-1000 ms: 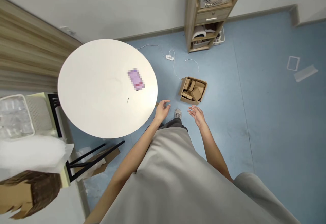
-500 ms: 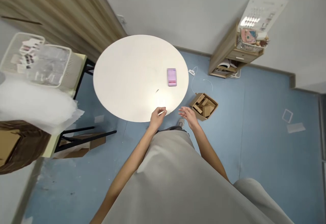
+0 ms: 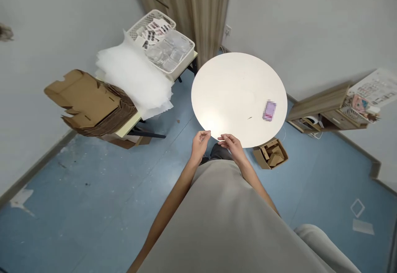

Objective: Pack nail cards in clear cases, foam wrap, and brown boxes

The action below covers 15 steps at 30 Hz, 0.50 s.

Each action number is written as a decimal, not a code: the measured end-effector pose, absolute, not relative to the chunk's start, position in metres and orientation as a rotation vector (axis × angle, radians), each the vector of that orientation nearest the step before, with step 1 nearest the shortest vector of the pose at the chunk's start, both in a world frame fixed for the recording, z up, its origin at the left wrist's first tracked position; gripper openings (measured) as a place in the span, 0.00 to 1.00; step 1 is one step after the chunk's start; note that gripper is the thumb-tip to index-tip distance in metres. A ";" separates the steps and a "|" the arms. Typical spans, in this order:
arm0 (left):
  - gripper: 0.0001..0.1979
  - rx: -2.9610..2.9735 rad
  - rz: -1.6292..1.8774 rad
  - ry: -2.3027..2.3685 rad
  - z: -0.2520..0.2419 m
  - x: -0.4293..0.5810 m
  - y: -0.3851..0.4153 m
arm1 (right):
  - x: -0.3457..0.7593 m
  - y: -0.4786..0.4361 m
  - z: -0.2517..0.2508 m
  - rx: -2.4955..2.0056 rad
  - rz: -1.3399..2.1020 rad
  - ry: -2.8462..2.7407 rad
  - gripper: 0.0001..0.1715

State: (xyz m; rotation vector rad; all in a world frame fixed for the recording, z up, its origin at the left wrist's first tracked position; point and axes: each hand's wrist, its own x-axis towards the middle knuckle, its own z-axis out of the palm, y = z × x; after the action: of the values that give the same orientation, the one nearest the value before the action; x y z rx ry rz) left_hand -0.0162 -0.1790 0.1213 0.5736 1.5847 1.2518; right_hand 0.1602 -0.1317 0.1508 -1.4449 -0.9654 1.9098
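Note:
My left hand (image 3: 200,144) is held over the near edge of the round white table (image 3: 229,87). Its fingers are loosely bent with the thumb near them, and I see nothing in it. To its right hovers my right hand (image 3: 232,144), fingers loosely stretched and apart, also holding nothing visible. A small gap separates the two hands. On the table's right side lies a pinkish-purple flat item (image 3: 269,111), pixelated so that its kind is unclear. A tiny dark scrap (image 3: 249,118) lies to its left.
At the left, a side table carries flattened cardboard boxes (image 3: 89,103), a stack of white sheets (image 3: 136,76) and plastic baskets (image 3: 186,60) of clear packages and printed cards. An open carton (image 3: 262,159) of small boxes stands right of the table, near a wooden cabinet (image 3: 322,103).
My view has swung left, so the round table now appears farther right and more of the side table shows. Both hands stay raised in front of me and have come closer together.

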 end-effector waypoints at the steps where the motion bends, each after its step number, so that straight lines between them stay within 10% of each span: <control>1: 0.13 0.540 1.270 1.582 0.120 -0.024 -0.182 | 0.151 -0.130 0.152 -1.449 1.916 -0.994 0.26; 15: 0.17 0.554 1.205 1.762 0.113 -0.153 -0.145 | 0.032 -0.056 0.141 -1.399 1.970 -0.983 0.25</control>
State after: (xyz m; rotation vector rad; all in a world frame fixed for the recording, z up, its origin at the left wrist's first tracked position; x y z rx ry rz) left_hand -0.1527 -0.1454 0.1130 0.5536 1.7621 1.2050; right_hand 0.0321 -0.0564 0.1412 -1.3989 -0.9829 1.9699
